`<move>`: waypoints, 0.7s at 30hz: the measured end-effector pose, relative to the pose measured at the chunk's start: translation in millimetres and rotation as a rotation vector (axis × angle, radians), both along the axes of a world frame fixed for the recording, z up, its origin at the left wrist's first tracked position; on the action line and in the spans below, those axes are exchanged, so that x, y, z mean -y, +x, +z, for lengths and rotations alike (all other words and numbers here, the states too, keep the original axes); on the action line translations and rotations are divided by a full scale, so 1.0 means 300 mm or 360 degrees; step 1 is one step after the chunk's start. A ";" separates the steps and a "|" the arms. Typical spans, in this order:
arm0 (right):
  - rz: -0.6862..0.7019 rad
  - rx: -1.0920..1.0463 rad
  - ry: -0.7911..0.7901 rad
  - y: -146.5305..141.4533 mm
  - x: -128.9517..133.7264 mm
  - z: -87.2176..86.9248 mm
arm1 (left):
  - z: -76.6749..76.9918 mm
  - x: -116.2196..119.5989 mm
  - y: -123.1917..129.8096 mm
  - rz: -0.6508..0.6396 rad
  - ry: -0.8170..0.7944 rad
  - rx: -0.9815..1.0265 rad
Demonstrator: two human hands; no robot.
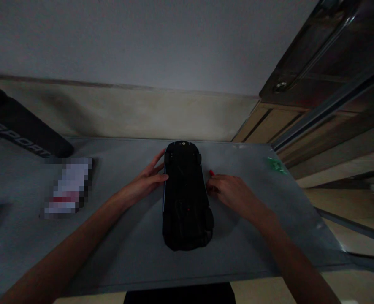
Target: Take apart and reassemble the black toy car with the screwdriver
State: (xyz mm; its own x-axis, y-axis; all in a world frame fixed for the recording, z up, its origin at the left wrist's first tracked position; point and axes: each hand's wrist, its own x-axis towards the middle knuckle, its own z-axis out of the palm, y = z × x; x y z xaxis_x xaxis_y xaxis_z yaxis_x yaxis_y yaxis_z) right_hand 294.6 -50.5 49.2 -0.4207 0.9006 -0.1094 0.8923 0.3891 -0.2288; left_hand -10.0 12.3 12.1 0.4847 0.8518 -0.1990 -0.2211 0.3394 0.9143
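Observation:
A toy car [183,194] lies upside down on the grey table, its black underside and wheels facing up. My left hand [150,175] grips the car's left edge, the thumb on the rim and the other fingers along the side, partly hidden. Close to the car's right side is my right hand [228,188], its fingers curled together. A small red tip [211,172] pokes out above these fingers; the rest of that object is hidden, so its kind cannot be made out.
On the grey table [126,261], a blurred-out flat item [68,185] lies at left, near a dark cylinder marked SPORT [25,131]. Crumpled green plastic [276,165] sits near the right edge. A wall [161,112] stands behind, and a metal frame [332,97] at right.

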 end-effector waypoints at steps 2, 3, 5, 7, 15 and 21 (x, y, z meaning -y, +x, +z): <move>0.0011 -0.0044 -0.0003 0.004 -0.001 -0.006 | -0.003 -0.002 -0.005 0.0003 -0.0014 -0.0032; 0.0018 -0.0067 0.0000 0.006 -0.002 -0.011 | -0.005 -0.003 -0.007 0.0000 -0.0018 -0.0041; 0.0041 -0.0102 0.0006 0.011 -0.003 -0.022 | -0.005 -0.002 -0.009 -0.0004 -0.0019 -0.0050; 0.0073 -0.0150 0.0013 0.020 -0.006 -0.028 | -0.001 0.000 -0.008 0.0002 -0.0015 -0.0062; 0.0008 -0.0785 0.0008 0.066 -0.043 0.012 | 0.016 0.005 0.002 0.0005 0.0057 -0.0089; -0.0088 -0.1059 -0.0065 0.032 -0.044 0.028 | 0.006 0.000 -0.003 -0.0005 0.0085 -0.0117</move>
